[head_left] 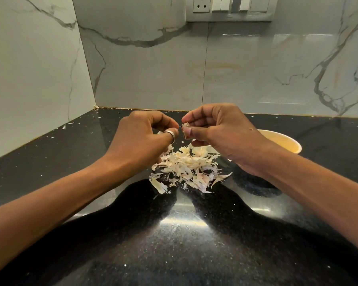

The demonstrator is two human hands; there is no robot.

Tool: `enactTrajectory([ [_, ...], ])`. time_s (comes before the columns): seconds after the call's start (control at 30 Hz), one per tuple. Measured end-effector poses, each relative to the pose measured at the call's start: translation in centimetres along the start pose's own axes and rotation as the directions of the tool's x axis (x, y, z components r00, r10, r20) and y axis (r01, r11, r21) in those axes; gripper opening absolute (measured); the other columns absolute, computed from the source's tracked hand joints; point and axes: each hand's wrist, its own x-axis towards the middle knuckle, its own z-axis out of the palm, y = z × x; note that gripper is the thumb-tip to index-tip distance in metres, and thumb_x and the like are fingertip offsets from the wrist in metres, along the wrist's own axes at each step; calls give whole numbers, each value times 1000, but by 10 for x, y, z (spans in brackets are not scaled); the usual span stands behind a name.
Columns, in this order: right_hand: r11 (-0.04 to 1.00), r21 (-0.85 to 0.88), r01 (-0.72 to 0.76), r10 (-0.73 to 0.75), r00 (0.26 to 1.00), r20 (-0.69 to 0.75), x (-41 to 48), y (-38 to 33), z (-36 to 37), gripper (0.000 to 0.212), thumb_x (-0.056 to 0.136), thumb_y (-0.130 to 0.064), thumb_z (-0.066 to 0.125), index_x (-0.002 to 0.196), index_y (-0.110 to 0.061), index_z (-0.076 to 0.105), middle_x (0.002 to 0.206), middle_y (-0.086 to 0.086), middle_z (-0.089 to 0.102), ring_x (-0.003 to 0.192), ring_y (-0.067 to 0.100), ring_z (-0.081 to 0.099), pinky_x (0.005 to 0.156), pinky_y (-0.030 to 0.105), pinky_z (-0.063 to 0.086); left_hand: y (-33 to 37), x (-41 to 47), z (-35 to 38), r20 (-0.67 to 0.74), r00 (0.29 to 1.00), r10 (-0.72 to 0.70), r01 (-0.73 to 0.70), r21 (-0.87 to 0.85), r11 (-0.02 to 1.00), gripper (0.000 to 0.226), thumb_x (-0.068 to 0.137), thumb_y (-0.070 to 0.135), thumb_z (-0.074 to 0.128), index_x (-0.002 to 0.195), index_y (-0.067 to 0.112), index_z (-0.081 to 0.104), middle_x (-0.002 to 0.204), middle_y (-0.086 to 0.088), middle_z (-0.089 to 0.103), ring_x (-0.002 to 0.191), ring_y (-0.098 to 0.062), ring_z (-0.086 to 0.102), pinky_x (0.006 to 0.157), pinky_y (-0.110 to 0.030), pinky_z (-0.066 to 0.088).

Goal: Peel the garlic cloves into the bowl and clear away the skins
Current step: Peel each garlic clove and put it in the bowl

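Note:
My right hand (pixel 219 129) pinches a small garlic clove (pixel 186 129) between thumb and fingers, above the counter. My left hand (pixel 145 135), with a ring on the thumb, is curled beside it, its fingertips nearly touching the clove; what they hold is too small to tell. Below both hands lies a pile of pale garlic skins (pixel 186 170) on the black counter. A cream bowl (pixel 285 141) stands to the right, mostly hidden behind my right wrist; its contents are hidden.
The black speckled counter (pixel 174 234) runs into a corner of marble-look wall tiles. Stray skin flecks (pixel 63 126) lie along the left wall edge. A socket and switch panel (pixel 229 9) is on the back wall.

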Motion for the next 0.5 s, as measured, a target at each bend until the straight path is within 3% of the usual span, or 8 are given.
enactTrajectory([
  [0.2,999,-41,15,-14,1000,12,1,2,2,14,87,-4,79,98,-10,74,89,8,78,89,26,76,80,40,65,1,-1,-1,-10,1000,25,-25,-4,1000,13,94,22,66,90,28,78,71,1,73,59,-14,69,46,-23,53],
  [0.5,971,-196,134,-134,991,15,4,8,3,14,84,-17,84,94,-12,76,82,3,78,78,22,76,79,44,64,2,-2,3,50,998,-24,28,-82,996,6,91,25,73,89,23,78,68,0,72,55,-9,65,46,-23,52],
])
